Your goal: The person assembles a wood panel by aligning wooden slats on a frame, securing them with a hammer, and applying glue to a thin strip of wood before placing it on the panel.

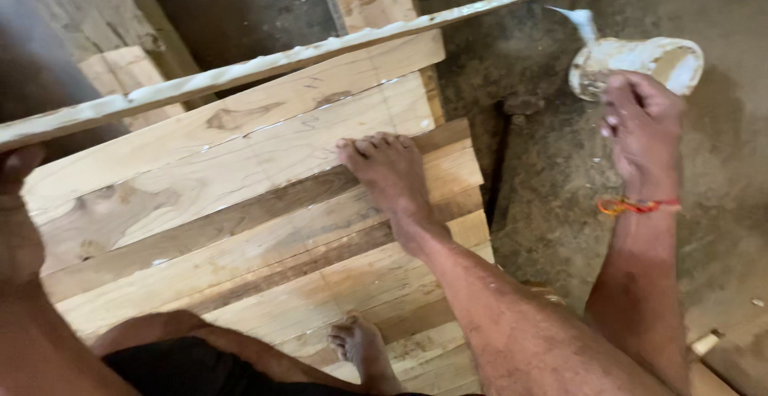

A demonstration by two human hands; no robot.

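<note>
A: Pale wood is seen first: a stack of planks (240,204) is laid on the floor (552,188), filling the left and middle of the view.

B: And what is set on the planks?

A: A long thin strip (280,64), smeared white along its upper face, is laid slantwise over the far edge of the stack, running from the left edge of the view up to the far right. One bare foot (392,176) is pressed flat on the middle of the planks; a second foot (360,348) is rested at their near edge.

B: Where is the right hand?

A: The right hand (644,128) is held off the right edge of the stack, over the floor, fingers curled down onto a round glue tub (636,64) coated in white. The tub's near rim is touched; whether it is gripped cannot be told. A red-and-orange thread (636,205) is tied at the wrist.

B: And the left?

A: The left hand (18,164) is seen only in part at the left edge, by the strip's end; open or closed cannot be told.
</note>
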